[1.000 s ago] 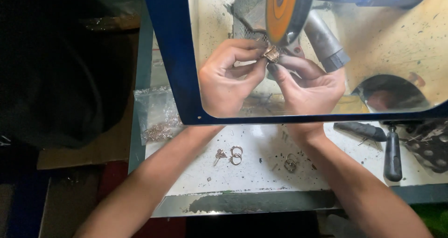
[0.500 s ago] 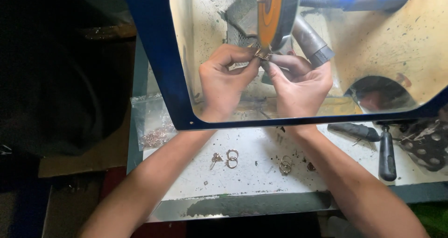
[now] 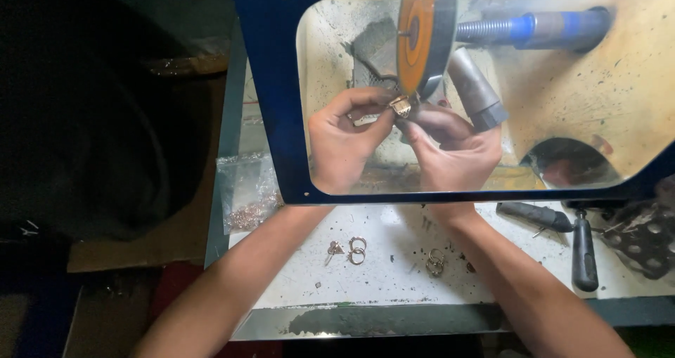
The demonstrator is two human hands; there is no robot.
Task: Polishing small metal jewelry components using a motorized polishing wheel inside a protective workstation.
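Behind the blue-framed shield [image 3: 271, 119], both hands pinch a small metal ring [image 3: 401, 106] against the orange wheel [image 3: 416, 45]. The left hand [image 3: 344, 144] keeps a closed grip at nine o'clock of it, the right hand [image 3: 453, 154] at four. Loose rings [image 3: 356, 249] lie on the desk [image 3: 394, 274].

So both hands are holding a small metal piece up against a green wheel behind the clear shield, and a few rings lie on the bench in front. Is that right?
Not quite: the wheel is orange, not green. The head view shows it. The rest holds: the left hand and the right hand hold a small metal piece at the wheel behind the clear shield, and rings lie on the bench in front.
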